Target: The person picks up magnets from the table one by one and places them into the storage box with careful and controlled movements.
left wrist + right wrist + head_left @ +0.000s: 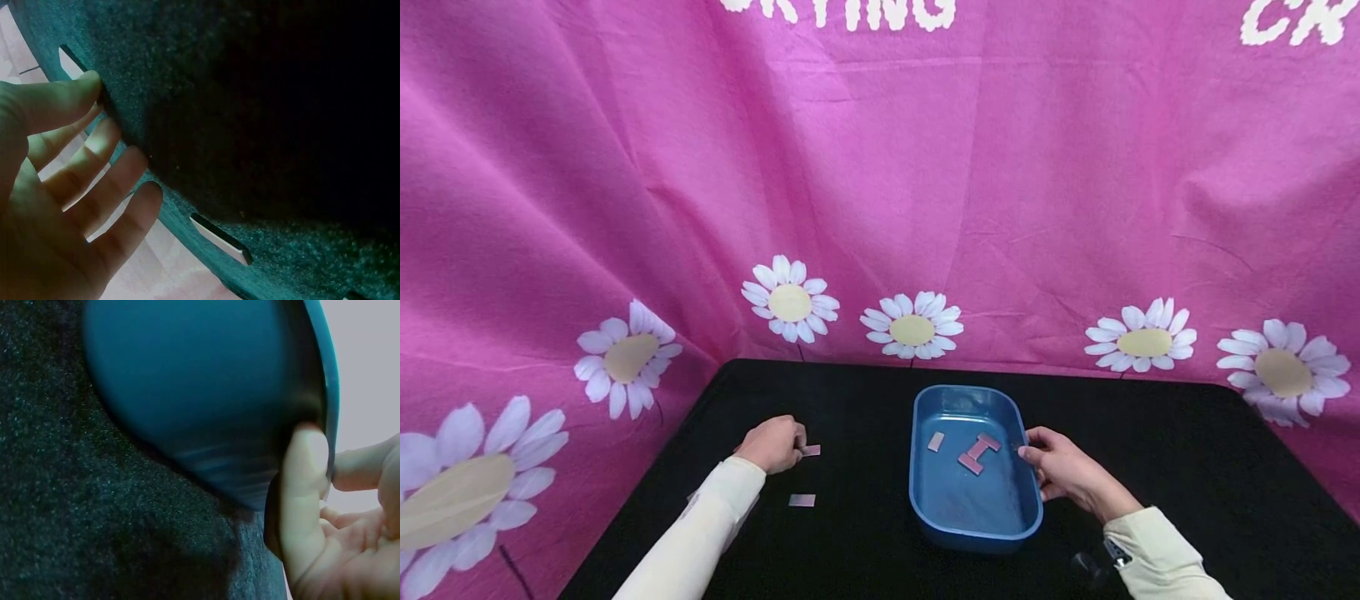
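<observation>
Across the pink flowered cloth (1037, 167) behind the table, white lettering (895, 15) runs off the top edge of the head view, so that only its last letters, ING, read with confidence; farther right, more white lettering (1292, 21) begins with a C, and the letter after it is cut off. The pieces show no writing that can be made out. On the black tabletop (865, 533), the left hand (775, 444) pinches one end of a flat pink piece (812, 450) between thumb and forefinger, its other fingers loosely bent, while the piece's free end juts out past the fingertips. A second piece (802, 501) lies apart from that hand, nearer the person. The right hand (1071, 471) grips the right-hand rim of a blue tray (976, 533), thumb and fingers on opposite sides. Inside, a pale piece (936, 442) rests to the left of a pink I-shaped cluster (979, 454), well clear of both hands.
</observation>
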The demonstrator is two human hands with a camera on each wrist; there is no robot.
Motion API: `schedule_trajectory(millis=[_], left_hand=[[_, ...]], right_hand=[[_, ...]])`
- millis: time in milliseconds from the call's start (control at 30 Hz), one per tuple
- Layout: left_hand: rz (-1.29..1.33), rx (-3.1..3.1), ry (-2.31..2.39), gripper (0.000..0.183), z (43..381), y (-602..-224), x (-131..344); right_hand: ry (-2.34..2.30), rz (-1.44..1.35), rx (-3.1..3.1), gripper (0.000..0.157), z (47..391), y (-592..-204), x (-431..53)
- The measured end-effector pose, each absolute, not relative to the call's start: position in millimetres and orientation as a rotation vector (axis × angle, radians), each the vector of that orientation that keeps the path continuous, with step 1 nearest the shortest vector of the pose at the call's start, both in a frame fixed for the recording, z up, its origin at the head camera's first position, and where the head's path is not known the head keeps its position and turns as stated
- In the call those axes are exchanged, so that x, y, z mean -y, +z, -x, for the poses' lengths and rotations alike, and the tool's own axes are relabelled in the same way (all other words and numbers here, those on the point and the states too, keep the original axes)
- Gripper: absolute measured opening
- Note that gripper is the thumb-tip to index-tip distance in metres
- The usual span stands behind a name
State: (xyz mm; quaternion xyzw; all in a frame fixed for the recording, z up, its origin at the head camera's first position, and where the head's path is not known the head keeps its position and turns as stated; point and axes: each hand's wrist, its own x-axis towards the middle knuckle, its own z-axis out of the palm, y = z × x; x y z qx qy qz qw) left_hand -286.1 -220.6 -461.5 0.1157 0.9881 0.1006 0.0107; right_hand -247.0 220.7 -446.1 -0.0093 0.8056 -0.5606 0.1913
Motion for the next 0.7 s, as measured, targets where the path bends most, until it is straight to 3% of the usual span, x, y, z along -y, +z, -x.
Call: schedule_trajectory(millis=[300, 700], left_hand=[[-0.26, -3.028, 0.326, 0.004, 286.1, -455.7, 216.8], [-0.323, -3.125, 0.365, 0.01, 281.7, -459.7, 219.2]], right_hand=[[-1.575, 0.011, -2.255, 0.04, 247.4, -446.5, -219.3], [-1.562, -0.009, -2.266, 0.041, 247.8, -447.1, -220.0]])
